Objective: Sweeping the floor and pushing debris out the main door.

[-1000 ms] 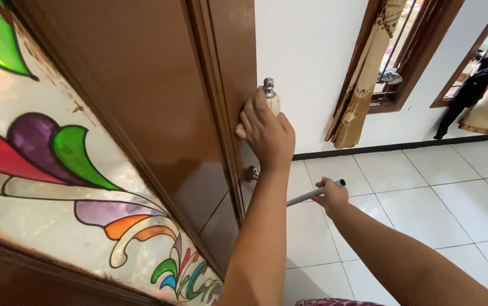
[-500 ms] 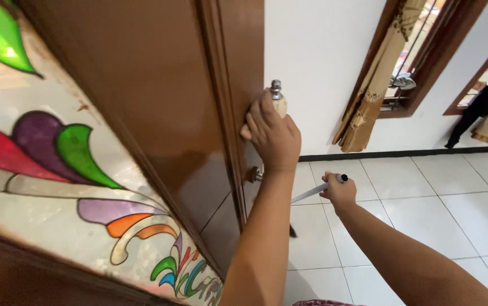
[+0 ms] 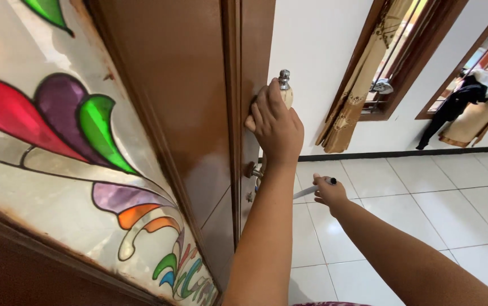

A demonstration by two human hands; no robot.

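The door handle (image 3: 285, 90), a cream grip with a silver cap at its top, stands at the edge of the brown wooden door (image 3: 187, 102). The left hand (image 3: 275, 127) is closed around it from the front, fingers wrapped onto the door side, so that only the upper end of the handle shows above the knuckles. Just below the wrist a small round metal fitting (image 3: 250, 170) juts from the door edge.

Lower and to the right, the right hand (image 3: 328, 194) is shut on a slim grey rod (image 3: 306, 191) with a dark end cap; the rod slants down and left, towards the door, and its far end passes behind the left forearm, so what it is cannot be told.

Compared with a second ago, the door edge stands more nearly upright in the view and sits further to the right, and the right hand with its rod has drawn in closer to the door's edge, while the left hand's grip on the handle has not changed. That suggests the person has leaned in or the door has swung a little; which of the two cannot be told.

To the left, a stained-glass panel (image 3: 56, 147) with red, purple, green and orange shapes fills the door leaf. Beyond lie a white tiled floor (image 3: 425, 204), a white wall (image 3: 317, 51), a wood-framed window with a tan curtain (image 3: 351, 96), and dark clothing (image 3: 453, 107) hanging at a second window.
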